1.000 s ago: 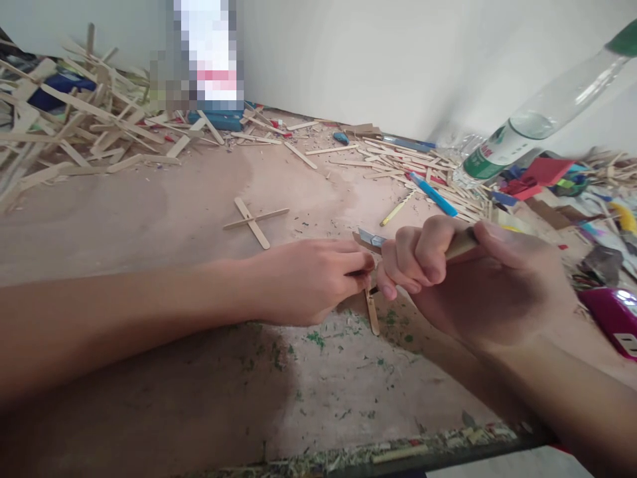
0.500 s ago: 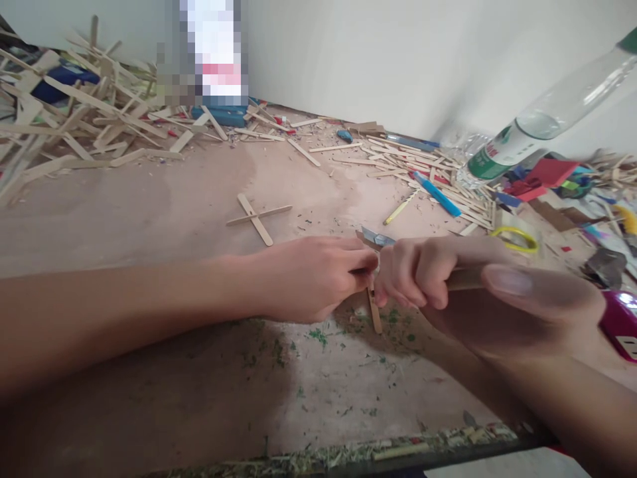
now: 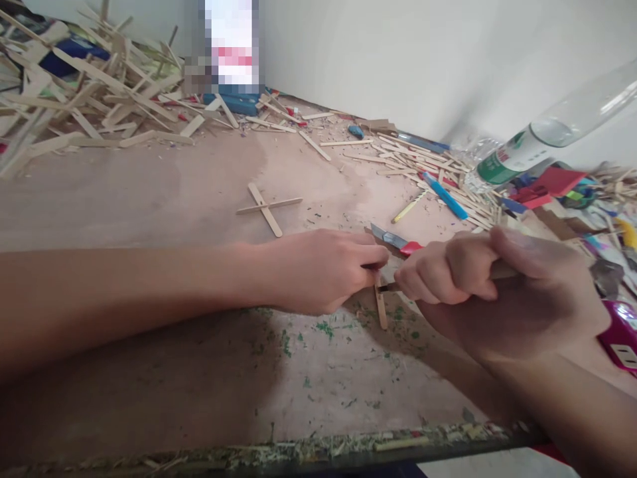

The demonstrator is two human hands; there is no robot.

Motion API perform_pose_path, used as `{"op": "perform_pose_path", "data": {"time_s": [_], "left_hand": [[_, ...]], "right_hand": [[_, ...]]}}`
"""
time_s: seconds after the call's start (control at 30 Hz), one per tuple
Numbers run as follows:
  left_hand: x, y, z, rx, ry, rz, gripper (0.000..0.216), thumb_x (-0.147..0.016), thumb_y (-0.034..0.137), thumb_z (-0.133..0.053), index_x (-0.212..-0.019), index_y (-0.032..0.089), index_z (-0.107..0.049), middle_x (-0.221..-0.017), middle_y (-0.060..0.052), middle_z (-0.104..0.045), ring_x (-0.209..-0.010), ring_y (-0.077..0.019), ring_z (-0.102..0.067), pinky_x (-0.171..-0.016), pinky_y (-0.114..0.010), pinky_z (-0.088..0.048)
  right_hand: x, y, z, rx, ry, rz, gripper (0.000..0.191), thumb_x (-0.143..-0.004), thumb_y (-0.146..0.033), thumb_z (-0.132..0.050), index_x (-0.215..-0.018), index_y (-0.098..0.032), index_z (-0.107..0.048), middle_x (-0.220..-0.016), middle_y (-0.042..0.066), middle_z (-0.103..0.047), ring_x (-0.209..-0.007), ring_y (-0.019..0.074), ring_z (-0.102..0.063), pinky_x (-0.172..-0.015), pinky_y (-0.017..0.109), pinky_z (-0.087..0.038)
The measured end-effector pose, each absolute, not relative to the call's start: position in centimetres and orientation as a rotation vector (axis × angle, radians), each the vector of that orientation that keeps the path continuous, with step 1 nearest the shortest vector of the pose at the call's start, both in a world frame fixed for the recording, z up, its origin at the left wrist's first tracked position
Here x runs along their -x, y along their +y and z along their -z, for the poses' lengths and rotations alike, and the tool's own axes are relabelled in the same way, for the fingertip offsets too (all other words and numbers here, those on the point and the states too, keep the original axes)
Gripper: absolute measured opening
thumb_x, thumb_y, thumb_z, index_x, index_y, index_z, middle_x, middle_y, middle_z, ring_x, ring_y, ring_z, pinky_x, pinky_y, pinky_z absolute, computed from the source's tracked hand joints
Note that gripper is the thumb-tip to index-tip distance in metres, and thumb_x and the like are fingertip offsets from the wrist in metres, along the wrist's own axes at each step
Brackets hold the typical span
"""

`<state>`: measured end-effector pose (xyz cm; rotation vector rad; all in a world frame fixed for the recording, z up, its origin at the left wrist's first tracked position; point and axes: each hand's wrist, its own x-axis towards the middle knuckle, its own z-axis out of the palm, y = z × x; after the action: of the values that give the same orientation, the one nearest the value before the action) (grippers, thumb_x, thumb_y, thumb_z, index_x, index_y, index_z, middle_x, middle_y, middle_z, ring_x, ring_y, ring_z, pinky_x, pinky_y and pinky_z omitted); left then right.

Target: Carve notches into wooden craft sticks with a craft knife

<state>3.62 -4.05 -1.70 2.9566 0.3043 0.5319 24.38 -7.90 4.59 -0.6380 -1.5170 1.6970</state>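
Note:
My left hand [image 3: 318, 269] rests on the wooden board [image 3: 149, 199] and pinches the top of a small wooden stick [image 3: 381, 311] that points toward me. My right hand [image 3: 492, 285] is closed in a fist around a pale handle, its knuckles right beside the left fingertips. A dark thin tip pokes out of the fist and meets the stick. Just behind both hands lies a utility knife [image 3: 395, 241] with a grey blade and a red body. Two craft sticks joined as a cross [image 3: 266, 208] lie on the board further back.
A heap of craft sticks [image 3: 74, 99] fills the far left. More sticks, a blue pen [image 3: 445, 197], a yellow pencil [image 3: 408, 208], a tilted plastic bottle [image 3: 542, 139] and coloured scraps crowd the right. A magenta object [image 3: 620, 335] sits at the right edge. Green shavings dot the board near its front edge.
My right fist has turned and shifted slightly right, so the knife's red body now shows behind it. The left hand keeps its pinch on the stick. The camera moved a little.

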Motion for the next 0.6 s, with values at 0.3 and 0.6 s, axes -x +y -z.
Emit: {"op": "perform_pose_path", "data": {"time_s": [0.3, 0.6], "left_hand": [[-3.78, -4.01, 1.66, -2.959, 0.329, -0.502, 0.030, -0.107, 0.014, -0.045, -0.109, 0.013, -0.075, -0.119, -0.013, -0.069, -0.111, -0.0266, -0.062, -0.103, -0.039, -0.052], [-3.74, -4.00, 1.89, -2.969, 0.301, -0.530, 0.021, -0.104, 0.015, -0.053, -0.106, 0.013, -0.074, -0.113, -0.012, -0.068, -0.109, -0.0261, -0.062, -0.102, -0.038, -0.053]], "right_hand": [[-24.19, -7.43, -4.60, 0.687, -1.482, -1.733, 0.058, -0.102, -0.039, -0.057, -0.055, -0.020, -0.029, -0.049, -0.005, -0.018, -0.047, 0.0116, -0.020, -0.050, 0.035, -0.025], [-24.28, -8.07, -4.18, 0.760, -1.425, -1.672, 0.056, -0.098, -0.039, -0.064, -0.055, -0.020, -0.034, -0.051, -0.005, -0.020, -0.050, 0.0127, -0.021, -0.051, 0.035, -0.026]]}}
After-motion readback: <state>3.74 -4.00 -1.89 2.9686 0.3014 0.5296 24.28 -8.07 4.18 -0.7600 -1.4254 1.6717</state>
